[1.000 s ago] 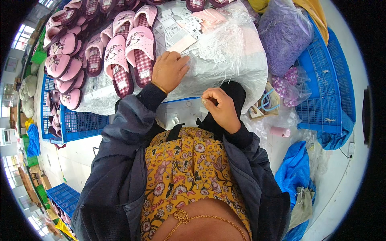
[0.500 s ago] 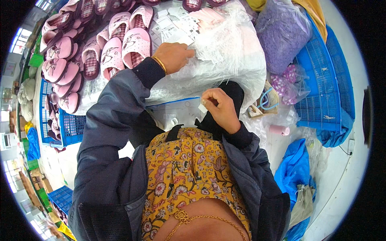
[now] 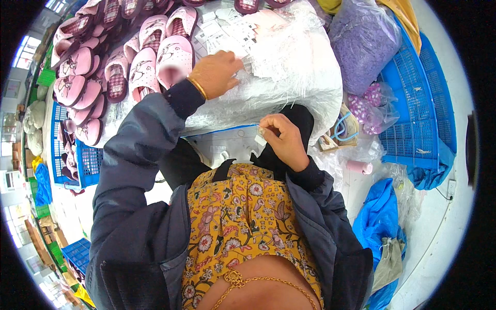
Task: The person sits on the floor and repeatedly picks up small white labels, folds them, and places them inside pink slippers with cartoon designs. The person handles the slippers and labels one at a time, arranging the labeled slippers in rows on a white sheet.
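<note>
My left hand (image 3: 217, 75) is over a work surface covered in clear plastic (image 3: 222, 111), just right of a pink slipper (image 3: 174, 61) with a dark sole. Its fingers are apart, and nothing shows in them. Beyond it lie printed paper sheets (image 3: 219, 28) and a heap of thin plastic bags (image 3: 287, 49). Close to my lap, my right hand (image 3: 283, 139) pinches a small white tag (image 3: 260, 138) between thumb and fingertips. Several more pink slippers (image 3: 77, 62) are piled at the left of the surface.
At the right stand a purple filled bag (image 3: 364, 51) and blue plastic crates (image 3: 413, 98). A pink roll (image 3: 359, 167), a small carton (image 3: 343, 129) and blue sheeting (image 3: 374, 217) lie nearer. Another blue crate (image 3: 90, 164) sits at the left, below the slippers.
My left hand has drawn back a little from the paper sheets, toward the slippers on the left, and its fingers have spread. The right hand still pinches the tag in the same place.
</note>
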Action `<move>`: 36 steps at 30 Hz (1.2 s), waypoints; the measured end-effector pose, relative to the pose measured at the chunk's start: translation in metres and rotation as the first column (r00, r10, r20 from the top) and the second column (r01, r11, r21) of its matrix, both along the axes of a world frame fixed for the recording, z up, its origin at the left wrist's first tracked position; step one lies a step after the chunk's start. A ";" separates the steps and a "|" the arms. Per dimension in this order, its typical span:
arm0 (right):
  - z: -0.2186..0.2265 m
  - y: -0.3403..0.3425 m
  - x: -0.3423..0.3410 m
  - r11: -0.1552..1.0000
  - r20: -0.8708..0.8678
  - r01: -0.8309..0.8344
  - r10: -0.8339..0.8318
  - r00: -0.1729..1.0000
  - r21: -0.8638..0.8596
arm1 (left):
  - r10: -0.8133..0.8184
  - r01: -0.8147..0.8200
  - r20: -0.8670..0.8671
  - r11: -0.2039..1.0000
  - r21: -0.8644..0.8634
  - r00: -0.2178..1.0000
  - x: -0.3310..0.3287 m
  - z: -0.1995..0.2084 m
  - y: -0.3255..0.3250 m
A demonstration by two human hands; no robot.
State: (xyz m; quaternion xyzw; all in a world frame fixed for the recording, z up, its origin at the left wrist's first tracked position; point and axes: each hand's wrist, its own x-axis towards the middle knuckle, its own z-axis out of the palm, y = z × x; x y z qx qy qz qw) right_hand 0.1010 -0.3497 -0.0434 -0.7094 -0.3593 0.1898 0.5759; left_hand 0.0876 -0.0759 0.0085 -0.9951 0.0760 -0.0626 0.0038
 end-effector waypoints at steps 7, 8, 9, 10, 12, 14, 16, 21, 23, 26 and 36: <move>-0.009 0.003 0.001 1.000 -0.019 -0.019 0.019 1.000 -0.024 | 0.416 -0.427 -0.098 0.886 -0.181 0.904 -0.018 -0.008 0.010; -0.009 0.003 0.001 0.999 -0.018 -0.029 0.028 0.999 -0.035 | 0.426 -0.431 -0.068 0.883 -0.187 0.902 -0.019 -0.011 0.007; -0.009 0.003 0.002 0.998 -0.016 -0.038 0.037 0.999 -0.047 | 0.461 -0.464 -0.063 0.865 -0.191 0.885 -0.019 -0.012 0.004; -0.009 0.003 0.002 0.997 -0.014 -0.046 0.046 0.999 -0.058 | 0.494 -0.495 -0.057 0.846 -0.196 0.867 -0.018 -0.013 -0.001; -0.009 0.003 0.002 0.999 0.014 -0.030 0.031 0.999 -0.029 | 0.524 -0.520 -0.036 0.831 -0.201 0.851 -0.016 -0.013 -0.010; -0.008 0.003 0.002 1.000 0.019 -0.021 0.022 1.000 -0.013 | 0.515 -0.505 -0.005 0.838 -0.206 0.857 -0.016 -0.017 -0.016; -0.008 0.002 0.001 1.000 0.003 -0.021 0.021 1.000 -0.012 | 0.431 -0.427 0.066 0.901 -0.074 0.900 -0.015 -0.028 -0.016; -0.012 -0.001 0.003 1.000 -0.009 -0.004 0.004 1.000 0.009 | 0.256 -0.275 0.117 0.942 0.191 0.960 -0.013 -0.026 -0.013; -0.012 -0.002 0.003 1.000 -0.010 -0.005 0.005 1.000 0.001 | 0.193 -0.217 0.125 0.949 0.230 0.973 -0.017 -0.016 -0.013; -0.014 -0.004 0.003 1.000 -0.020 -0.009 0.009 1.000 -0.011 | 0.075 -0.113 0.160 0.964 0.241 0.984 -0.030 -0.008 -0.016; -0.018 0.008 0.003 1.000 -0.227 0.010 -0.013 0.974 -0.013 | -0.049 0.071 0.281 0.995 -0.067 0.958 -0.102 -0.003 -0.058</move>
